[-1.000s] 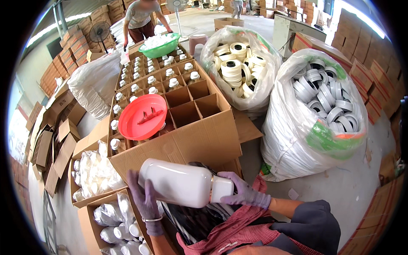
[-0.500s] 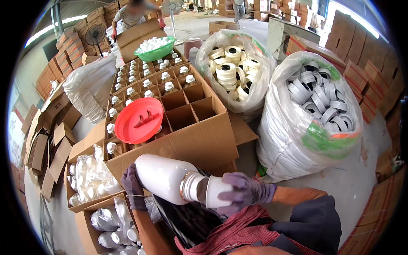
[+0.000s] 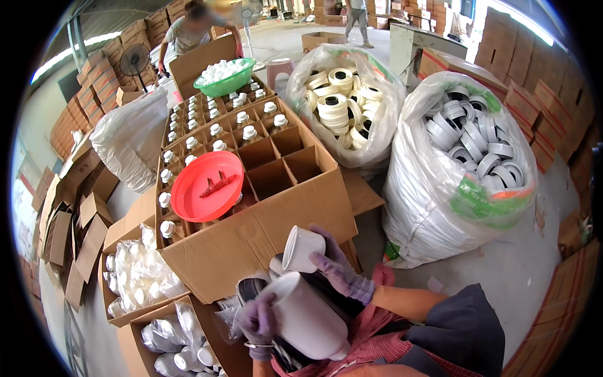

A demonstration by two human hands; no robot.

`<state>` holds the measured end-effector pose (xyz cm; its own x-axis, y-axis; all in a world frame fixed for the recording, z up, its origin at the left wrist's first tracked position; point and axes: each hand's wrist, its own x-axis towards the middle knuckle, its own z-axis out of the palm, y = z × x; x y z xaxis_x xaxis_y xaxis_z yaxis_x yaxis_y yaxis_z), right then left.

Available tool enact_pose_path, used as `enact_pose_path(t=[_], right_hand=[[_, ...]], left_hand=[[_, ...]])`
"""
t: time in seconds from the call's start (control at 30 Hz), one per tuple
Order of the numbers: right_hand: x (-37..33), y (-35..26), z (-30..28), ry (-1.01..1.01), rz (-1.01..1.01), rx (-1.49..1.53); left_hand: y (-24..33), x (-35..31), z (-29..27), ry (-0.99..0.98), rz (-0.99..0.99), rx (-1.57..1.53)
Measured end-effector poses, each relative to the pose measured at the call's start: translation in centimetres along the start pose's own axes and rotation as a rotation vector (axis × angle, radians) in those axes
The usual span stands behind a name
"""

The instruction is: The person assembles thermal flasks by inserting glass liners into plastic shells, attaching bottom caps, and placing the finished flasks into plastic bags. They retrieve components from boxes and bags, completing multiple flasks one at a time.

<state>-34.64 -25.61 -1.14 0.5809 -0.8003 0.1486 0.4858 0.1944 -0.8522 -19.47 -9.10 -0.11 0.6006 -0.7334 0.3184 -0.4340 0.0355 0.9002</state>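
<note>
My left hand (image 3: 258, 318), in a purple glove, grips the side of a large white bottle (image 3: 308, 320) low in front of my body. The bottle is tilted, its broad end up and left, its narrower end down toward my lap. My right hand (image 3: 339, 267), also gloved in purple, is closed around a white cup (image 3: 303, 249) just above and right of the bottle. The cup's mouth faces left; cup and bottle are apart. Beyond my hands stands a divided carton (image 3: 251, 251) of white-capped bottles, with a red basin (image 3: 204, 204) on it holding a small dark red item.
Two clear sacks stand at right: one of cream rings (image 3: 339, 110), one of grey-white rings (image 3: 474, 138). Cartons of plastic-wrapped pieces (image 3: 143, 276) sit at my left. A green basin (image 3: 223, 76) of white caps rests at the far end, near a person bending over cardboard.
The cup has come away from the bottle's neck and moved up in my right hand. My left hand has drawn the bottle down and right, turning its neck toward me.
</note>
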Motion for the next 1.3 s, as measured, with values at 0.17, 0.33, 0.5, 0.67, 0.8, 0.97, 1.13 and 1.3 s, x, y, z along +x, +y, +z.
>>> enact_pose_path(t=[0.17, 0.33, 0.5, 0.67, 0.8, 0.97, 1.13, 1.3], right_hand=[[0.9, 0.5, 0.8, -0.034, 0.03, -0.039], [1.8, 1.9, -0.8, -0.056, 0.03, -0.015], [2.0, 0.8, -0.4, -0.01, 0.061, -0.185], [1.1, 0.7, 0.8, -0.088, 0.129, -0.112], [0.7, 1.0, 0.9, -0.075, 0.169, -0.063], [0.7, 0.9, 0.9, -0.058, 0.157, -0.104], [0.5, 0.6, 0.8, -0.04, 0.149, -0.106], [0.2, 0.7, 0.7, -0.032, 0.136, -0.168]], left_hand=[[-1.7, -1.8, 0.4, 0.062, -0.013, -0.122], [-3.3, -1.8, 0.5, 0.062, 0.01, -0.144], [-2.8, -1.7, 0.8, 0.094, -0.009, -0.125], [-2.0, -1.8, 1.2, 0.138, -0.032, -0.081], [-2.5, -2.5, 1.4, 0.119, -0.144, -0.132], [-1.7, -2.5, 1.6, 0.148, -0.108, -0.115], [-1.7, -2.5, 2.1, 0.214, -0.055, -0.011], [-1.0, -2.4, 2.1, 0.22, 0.113, 0.04]])
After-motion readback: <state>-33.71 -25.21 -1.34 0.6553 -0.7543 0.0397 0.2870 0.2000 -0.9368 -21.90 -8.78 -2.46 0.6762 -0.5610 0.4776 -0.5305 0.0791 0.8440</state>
